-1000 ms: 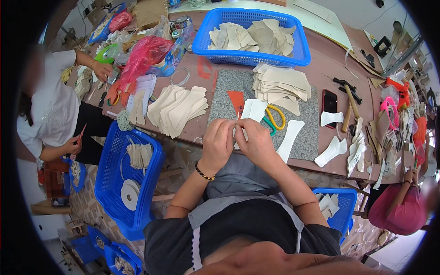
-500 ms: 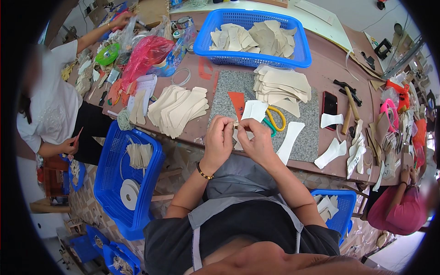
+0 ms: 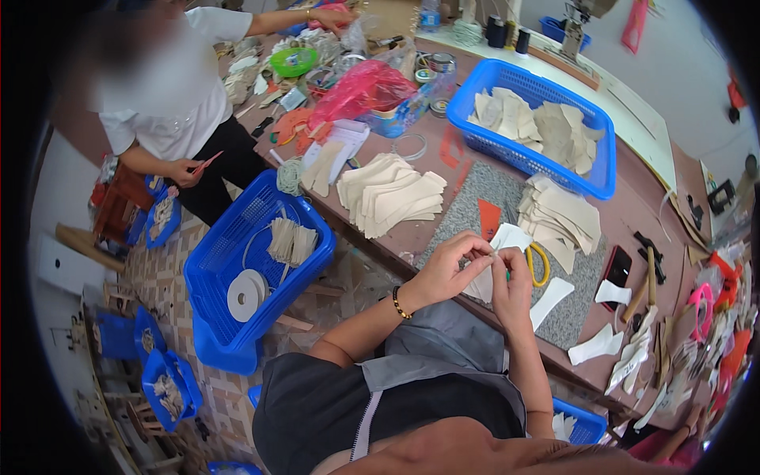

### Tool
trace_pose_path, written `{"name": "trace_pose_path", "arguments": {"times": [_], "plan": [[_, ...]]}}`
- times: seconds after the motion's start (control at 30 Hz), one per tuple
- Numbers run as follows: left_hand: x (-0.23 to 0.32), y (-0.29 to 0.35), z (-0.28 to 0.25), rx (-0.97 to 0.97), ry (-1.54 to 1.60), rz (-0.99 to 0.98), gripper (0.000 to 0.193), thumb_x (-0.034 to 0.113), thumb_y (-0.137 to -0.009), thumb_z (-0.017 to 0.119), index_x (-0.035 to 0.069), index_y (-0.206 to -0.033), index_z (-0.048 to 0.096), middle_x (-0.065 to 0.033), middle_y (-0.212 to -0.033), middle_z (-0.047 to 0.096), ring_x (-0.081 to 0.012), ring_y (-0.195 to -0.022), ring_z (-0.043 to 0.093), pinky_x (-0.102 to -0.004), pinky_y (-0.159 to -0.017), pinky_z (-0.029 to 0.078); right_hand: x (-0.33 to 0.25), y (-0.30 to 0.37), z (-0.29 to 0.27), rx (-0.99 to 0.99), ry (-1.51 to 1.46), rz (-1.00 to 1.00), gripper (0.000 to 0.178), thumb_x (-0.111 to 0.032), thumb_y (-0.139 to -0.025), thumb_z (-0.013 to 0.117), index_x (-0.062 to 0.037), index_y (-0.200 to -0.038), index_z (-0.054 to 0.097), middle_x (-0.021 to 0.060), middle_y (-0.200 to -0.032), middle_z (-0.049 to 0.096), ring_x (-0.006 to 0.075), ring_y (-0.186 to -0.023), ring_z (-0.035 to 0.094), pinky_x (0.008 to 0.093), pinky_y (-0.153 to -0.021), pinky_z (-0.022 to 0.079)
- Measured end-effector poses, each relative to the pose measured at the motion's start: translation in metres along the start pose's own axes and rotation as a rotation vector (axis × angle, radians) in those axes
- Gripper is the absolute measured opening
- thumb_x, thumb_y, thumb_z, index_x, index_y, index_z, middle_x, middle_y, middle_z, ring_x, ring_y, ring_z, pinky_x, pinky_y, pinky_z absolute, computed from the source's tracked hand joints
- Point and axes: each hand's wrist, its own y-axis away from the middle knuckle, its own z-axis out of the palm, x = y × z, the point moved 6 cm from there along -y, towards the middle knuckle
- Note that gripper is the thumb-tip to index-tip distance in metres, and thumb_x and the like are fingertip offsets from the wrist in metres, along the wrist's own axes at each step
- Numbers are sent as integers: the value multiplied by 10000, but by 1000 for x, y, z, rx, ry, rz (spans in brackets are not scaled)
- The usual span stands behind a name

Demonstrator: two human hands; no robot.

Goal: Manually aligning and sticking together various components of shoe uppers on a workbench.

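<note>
Over the near edge of the table, my left hand [image 3: 453, 271] and my right hand [image 3: 513, 291] meet fingertip to fingertip. Both are closed in a pinch; whatever lies between the fingertips is too small to make out. Just beyond them a white cut piece [image 3: 511, 237] lies on the grey speckled board [image 3: 575, 318], and another pale piece [image 3: 478, 288] shows below my fingers. To the right of my right hand is a yellow scissor-like handle [image 3: 543, 271], partly hidden. A long white piece [image 3: 552, 301] rests beside it, and an orange-red piece [image 3: 488, 215] sits beyond my left hand.
Stacks of cream pieces lie left [image 3: 389, 195] and right [image 3: 560, 218]. A blue basket [image 3: 608, 170] of pieces stands at the back. Rightward are a phone [image 3: 617, 273] and a hammer [image 3: 651, 281]. A blue crate [image 3: 207, 277] stands lower left; a person in white [image 3: 178, 95] is beyond.
The view has turned, so the table and its contents now appear farther right and tilted. My hands stay pinched together. The co-worker's arm still reaches over the far clutter.
</note>
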Motion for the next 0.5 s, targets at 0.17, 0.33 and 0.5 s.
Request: {"name": "trace_pose_path", "arguments": {"times": [0.17, 0.33, 0.5], "plan": [[7, 1, -5, 47, -117, 103, 138, -9, -813, 609, -26, -949, 606, -129, -865, 614, -212, -743, 615, -286, -634, 484, -4, -3, 1, -46, -10, 3, 62, -22, -870, 555, 32, -876, 523, 151, -823, 545, 271, -740, 553, 332, -684, 443], [19, 1, -5, 98, -262, 164, 120, -24, -776, 605, -32, -895, 592, -138, -808, 612, -254, -680, 621, -310, -590, 495, -22, -4, 4, -41, 181, -185, 70, 6, -839, 569, 31, -869, 511, 165, -817, 529, 312, -737, 540, 365, -671, 440], [5, 0, -12, 231, -177, 90, 70, -29, -767, 587, -32, -832, 563, -116, -762, 591, -184, -644, 608, -282, -573, 485, -16, -3, 10, 13, 203, -179, 85, 14, -825, 572, 24, -861, 495, 162, -797, 507, 321, -722, 528, 367, -667, 436]]}}
